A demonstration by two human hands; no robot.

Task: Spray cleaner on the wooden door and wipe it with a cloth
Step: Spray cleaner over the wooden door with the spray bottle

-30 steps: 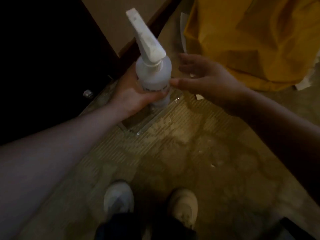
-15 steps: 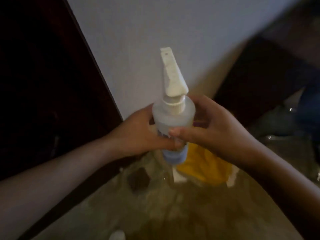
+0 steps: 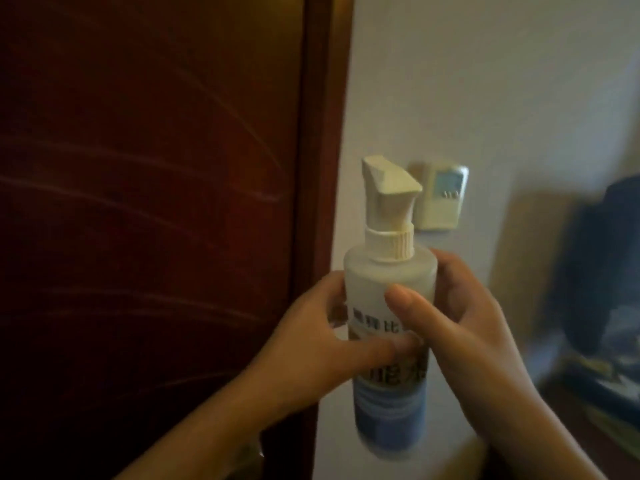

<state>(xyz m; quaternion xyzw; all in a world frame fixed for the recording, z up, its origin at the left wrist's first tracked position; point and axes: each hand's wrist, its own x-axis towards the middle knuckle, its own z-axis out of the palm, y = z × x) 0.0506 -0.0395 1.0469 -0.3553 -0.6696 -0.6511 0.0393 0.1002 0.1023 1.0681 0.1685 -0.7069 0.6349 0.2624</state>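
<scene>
Bottle [image 3: 388,275] between left hand [image 3: 311,344], right hand [image 3: 478,341]

Dim indoor room, likely a home or hotel room, dark red wooden door [image 3: 149,202] in a matching frame [image 3: 318,133], plain white wall [image 3: 485,81], small wall controller [image 3: 440,199] with a screen, blurred dark belongings [image 3: 602,265] at right

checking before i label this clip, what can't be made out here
Head view only.
Spray bottle label: partly covered by left hand and right hand, print blurred.
Cloth: nowhere in frame.
Wall control screen: too small and blurred to read.
Dark shape at right: blurred, cut by the edge.
Wooden door: cut by top and left edges.
</scene>
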